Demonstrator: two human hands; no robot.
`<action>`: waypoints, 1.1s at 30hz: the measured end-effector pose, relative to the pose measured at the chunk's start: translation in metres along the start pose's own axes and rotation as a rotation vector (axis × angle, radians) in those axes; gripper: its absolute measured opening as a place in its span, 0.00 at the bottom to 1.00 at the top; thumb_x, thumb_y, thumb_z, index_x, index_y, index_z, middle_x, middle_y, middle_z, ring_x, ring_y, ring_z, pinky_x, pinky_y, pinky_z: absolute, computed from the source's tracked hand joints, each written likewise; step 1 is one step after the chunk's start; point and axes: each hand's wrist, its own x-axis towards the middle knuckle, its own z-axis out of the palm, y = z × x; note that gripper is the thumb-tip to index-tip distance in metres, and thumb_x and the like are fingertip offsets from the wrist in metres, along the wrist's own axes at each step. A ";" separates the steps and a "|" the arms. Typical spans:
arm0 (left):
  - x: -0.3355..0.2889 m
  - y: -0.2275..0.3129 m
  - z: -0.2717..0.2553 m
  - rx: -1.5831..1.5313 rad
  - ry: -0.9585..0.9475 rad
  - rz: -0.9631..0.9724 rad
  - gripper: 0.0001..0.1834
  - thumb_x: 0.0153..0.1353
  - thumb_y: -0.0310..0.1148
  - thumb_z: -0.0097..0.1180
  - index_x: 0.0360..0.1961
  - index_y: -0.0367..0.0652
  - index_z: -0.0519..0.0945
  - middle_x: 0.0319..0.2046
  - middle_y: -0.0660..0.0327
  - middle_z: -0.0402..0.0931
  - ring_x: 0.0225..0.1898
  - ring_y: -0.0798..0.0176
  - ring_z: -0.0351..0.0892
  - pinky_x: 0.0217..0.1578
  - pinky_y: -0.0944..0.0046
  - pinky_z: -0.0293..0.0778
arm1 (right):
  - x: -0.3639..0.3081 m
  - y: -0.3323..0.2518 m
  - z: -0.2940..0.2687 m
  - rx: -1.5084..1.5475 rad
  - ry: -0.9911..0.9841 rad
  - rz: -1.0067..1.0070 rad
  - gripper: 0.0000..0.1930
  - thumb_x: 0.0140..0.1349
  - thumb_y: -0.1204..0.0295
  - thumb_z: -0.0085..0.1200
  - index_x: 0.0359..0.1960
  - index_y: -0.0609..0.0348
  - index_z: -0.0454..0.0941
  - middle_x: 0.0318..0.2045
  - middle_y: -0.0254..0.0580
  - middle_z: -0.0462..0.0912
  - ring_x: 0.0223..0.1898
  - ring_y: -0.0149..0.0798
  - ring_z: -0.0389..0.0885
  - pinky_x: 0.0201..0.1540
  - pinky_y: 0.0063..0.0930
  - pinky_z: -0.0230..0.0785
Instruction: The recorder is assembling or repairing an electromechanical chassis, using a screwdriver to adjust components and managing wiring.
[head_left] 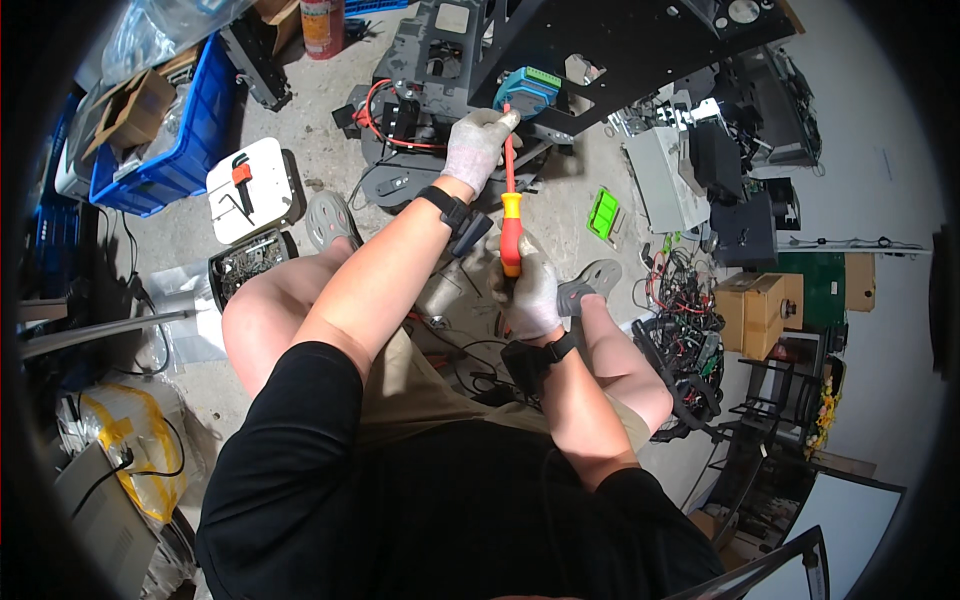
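My right hand (533, 297), in a pale work glove, is closed round the red-and-yellow handle of a screwdriver (511, 225). The long red shaft points away from me, up to a blue module with a green terminal strip (527, 90). My left hand (478, 148), gloved too, pinches the shaft close to its tip, just below the module. The tip itself is hidden. The module sits against a black metal machine frame (620, 50) with cut-outs. Red and black wires (375, 115) run along the frame's left side.
A white lid with a red-handled tool (243, 175) and a tray of screws (250, 265) lie to my left, near a blue crate (200, 135). A green plastic tray (603, 212), tangled cables (685, 340) and cardboard boxes (750, 315) are at my right.
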 end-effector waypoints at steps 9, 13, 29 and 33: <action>-0.002 0.011 -0.002 0.008 -0.029 -0.050 0.22 0.68 0.46 0.61 0.43 0.33 0.81 0.28 0.56 0.83 0.25 0.66 0.82 0.26 0.66 0.78 | 0.001 0.005 0.016 -0.153 0.065 -0.142 0.18 0.76 0.55 0.40 0.45 0.56 0.76 0.19 0.31 0.73 0.16 0.25 0.66 0.18 0.20 0.56; -0.004 0.023 -0.004 0.108 -0.064 -0.014 0.24 0.67 0.48 0.60 0.42 0.31 0.83 0.29 0.55 0.85 0.25 0.66 0.82 0.27 0.66 0.78 | 0.002 0.000 0.014 0.103 0.020 0.000 0.15 0.76 0.57 0.44 0.45 0.57 0.75 0.20 0.30 0.72 0.17 0.25 0.67 0.18 0.21 0.57; 0.007 0.039 -0.020 0.084 -0.336 -0.231 0.20 0.72 0.40 0.56 0.49 0.29 0.81 0.36 0.51 0.85 0.31 0.64 0.85 0.32 0.68 0.80 | -0.005 -0.007 -0.001 0.035 -0.014 0.157 0.19 0.74 0.50 0.49 0.48 0.53 0.74 0.26 0.32 0.75 0.17 0.22 0.66 0.17 0.19 0.58; 0.005 0.046 -0.025 0.552 -0.303 -0.109 0.21 0.70 0.42 0.58 0.46 0.31 0.83 0.32 0.55 0.87 0.27 0.69 0.82 0.29 0.69 0.77 | 0.000 0.010 0.005 -0.268 0.128 -0.161 0.20 0.74 0.49 0.49 0.48 0.54 0.74 0.28 0.32 0.76 0.20 0.22 0.67 0.19 0.19 0.58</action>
